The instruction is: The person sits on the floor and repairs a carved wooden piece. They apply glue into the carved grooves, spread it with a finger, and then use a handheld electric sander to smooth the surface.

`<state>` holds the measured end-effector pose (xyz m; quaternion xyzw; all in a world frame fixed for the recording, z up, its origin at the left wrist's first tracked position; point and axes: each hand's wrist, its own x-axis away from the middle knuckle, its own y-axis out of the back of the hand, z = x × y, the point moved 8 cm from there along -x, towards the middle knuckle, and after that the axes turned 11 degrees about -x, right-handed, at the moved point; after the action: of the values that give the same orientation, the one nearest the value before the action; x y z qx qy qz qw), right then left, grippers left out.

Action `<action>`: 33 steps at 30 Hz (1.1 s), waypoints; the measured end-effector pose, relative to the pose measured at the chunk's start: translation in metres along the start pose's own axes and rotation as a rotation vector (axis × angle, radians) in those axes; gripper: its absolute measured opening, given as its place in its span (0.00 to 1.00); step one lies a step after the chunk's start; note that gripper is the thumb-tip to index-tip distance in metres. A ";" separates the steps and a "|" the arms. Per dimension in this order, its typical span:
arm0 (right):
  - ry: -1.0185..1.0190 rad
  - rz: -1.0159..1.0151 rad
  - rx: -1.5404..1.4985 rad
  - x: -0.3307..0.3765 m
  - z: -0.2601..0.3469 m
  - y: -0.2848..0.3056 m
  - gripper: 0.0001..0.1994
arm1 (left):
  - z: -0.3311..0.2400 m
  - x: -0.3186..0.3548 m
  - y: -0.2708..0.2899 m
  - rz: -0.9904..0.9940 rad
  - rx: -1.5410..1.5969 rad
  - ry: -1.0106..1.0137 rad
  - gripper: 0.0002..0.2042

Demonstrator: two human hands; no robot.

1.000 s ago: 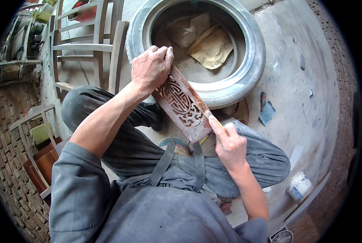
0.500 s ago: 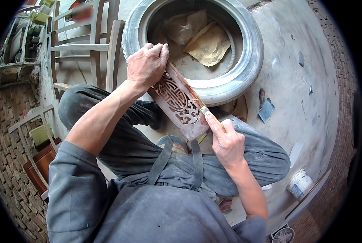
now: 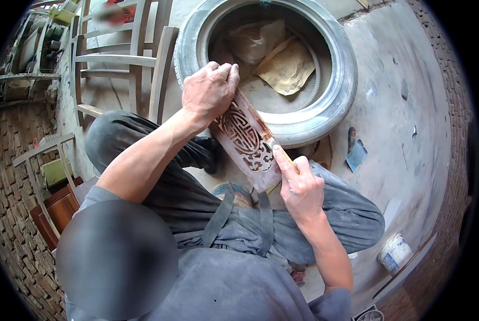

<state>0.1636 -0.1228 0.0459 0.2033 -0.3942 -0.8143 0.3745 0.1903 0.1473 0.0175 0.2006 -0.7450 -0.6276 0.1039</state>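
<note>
My left hand (image 3: 210,92) is closed around the upper end of a carved wooden panel (image 3: 245,140). The panel slants down to the right above my lap, its face dusty, with a round openwork pattern and curling cut-outs. In my right hand (image 3: 302,190) is a slim flat tool with a yellowish wooden handle (image 3: 289,160) and a pale band near its head. My index finger lies stretched along the handle. The tool's head touches the panel's right long edge, where reddish-brown wood shows. Whether its tip is bristles or a blade, I cannot tell.
A tire (image 3: 344,80) lies ahead, with crumpled plastic (image 3: 256,43) and a tan sheet (image 3: 285,67) inside. Wooden chair frames (image 3: 162,75) stand at left. To the right are a blue sheet (image 3: 356,155), a dark-handled tool (image 3: 351,138) and a white bucket (image 3: 396,250).
The tool head has slid slightly down along the panel's edge. My left hand and the panel sit a little further right and lower in view, as does the whole scene.
</note>
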 end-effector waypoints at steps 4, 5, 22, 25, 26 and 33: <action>0.021 -0.032 0.036 -0.020 0.008 -0.006 0.31 | -0.002 0.000 -0.001 -0.001 0.007 -0.009 0.16; 0.018 -0.029 0.028 -0.019 0.008 -0.004 0.31 | -0.002 0.000 -0.001 -0.004 0.010 -0.013 0.16; 0.006 -0.045 0.008 -0.025 0.011 -0.009 0.30 | -0.001 0.001 0.000 -0.138 0.044 -0.032 0.16; 0.028 -0.047 -0.001 -0.055 0.018 -0.015 0.30 | -0.002 0.001 -0.001 -0.109 0.042 -0.024 0.16; 0.027 -0.038 0.010 -0.054 0.019 -0.014 0.30 | -0.002 0.001 -0.001 -0.081 0.037 -0.016 0.16; -0.001 -0.019 0.019 -0.038 0.014 -0.010 0.31 | 0.002 0.000 -0.001 -0.061 0.076 0.032 0.16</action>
<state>0.1739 -0.0826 0.0478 0.2104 -0.4003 -0.8140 0.3646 0.1893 0.1489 0.0161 0.2372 -0.7602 -0.5983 0.0890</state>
